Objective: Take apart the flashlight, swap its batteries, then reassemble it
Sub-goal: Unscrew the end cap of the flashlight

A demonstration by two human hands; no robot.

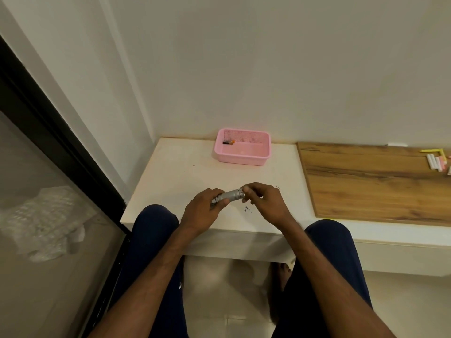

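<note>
A small silver flashlight (231, 195) is held just above the white table (185, 172), lying roughly level. My left hand (205, 208) grips its left end, with the fingers curled round the body. My right hand (262, 200) pinches the right end with fingertips and thumb. A pink basket (244, 158) stands at the back of the table, and a black and orange battery (228, 142) lies in its far left corner.
A wooden board (371, 181) covers the surface to the right, with several chalk sticks (436, 162) at its far right. A few small dark specks (246, 208) lie on the table below my right hand. A dark-framed glass panel (48, 147) stands to the left.
</note>
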